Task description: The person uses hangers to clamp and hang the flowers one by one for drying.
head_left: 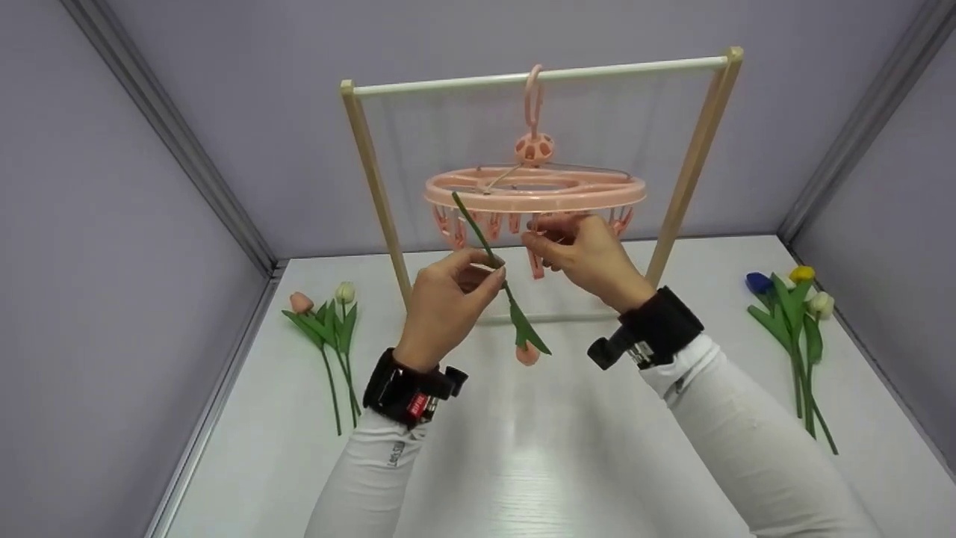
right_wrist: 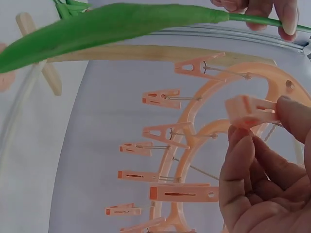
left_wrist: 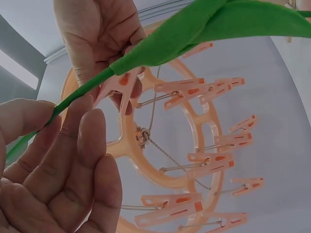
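Note:
My left hand (head_left: 447,300) pinches the green stem of an artificial tulip (head_left: 525,326), which slants with its pink bloom downward and its bare stem end up near the rack's rim. A round pink clip hanger (head_left: 534,202) hangs by its hook in front of both hands. Beneath its rim, my right hand (head_left: 591,252) grips one of its pink clothespins (right_wrist: 243,110) between thumb and fingers. In the left wrist view the tulip stem (left_wrist: 86,88) runs between thumb and fingertips, crossing in front of the right hand.
A stand with a white bar (head_left: 635,69) and wooden legs (head_left: 694,161) carries the hanger. Several other clothespins (right_wrist: 181,193) dangle around the ring. Pink and white tulips (head_left: 328,321) lie at left on the white table (head_left: 508,478); blue, yellow and white tulips (head_left: 795,321) lie at right.

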Motion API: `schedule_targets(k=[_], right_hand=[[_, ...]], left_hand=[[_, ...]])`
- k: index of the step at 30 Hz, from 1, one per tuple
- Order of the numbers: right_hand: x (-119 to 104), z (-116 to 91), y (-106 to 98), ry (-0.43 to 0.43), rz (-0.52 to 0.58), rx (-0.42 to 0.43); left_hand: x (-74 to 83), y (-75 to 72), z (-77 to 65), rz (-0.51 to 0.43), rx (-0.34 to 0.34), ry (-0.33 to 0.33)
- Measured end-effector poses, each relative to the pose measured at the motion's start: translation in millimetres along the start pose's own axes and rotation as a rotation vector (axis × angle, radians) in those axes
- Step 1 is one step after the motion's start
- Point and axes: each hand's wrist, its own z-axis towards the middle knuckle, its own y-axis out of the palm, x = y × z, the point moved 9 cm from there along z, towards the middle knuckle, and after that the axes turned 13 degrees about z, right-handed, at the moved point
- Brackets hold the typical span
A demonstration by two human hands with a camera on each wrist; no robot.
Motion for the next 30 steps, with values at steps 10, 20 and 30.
schedule_targets(k=[10, 20, 30], right_hand=[[5, -2, 3, 0.064, 0.215, -0.058], [21, -21, -5, 0.051, 0.449, 0.022], [35, -31, -4, 0.021, 0.526, 0.086]], left_hand=[[-7.8, 0.7, 5.7, -0.006, 0.001, -0.040], [-11.7, 4.7, 11.7, 0.016, -0.005, -0.056], [-12.4, 5.7, 15.7, -0.035, -0.003, -0.056]])
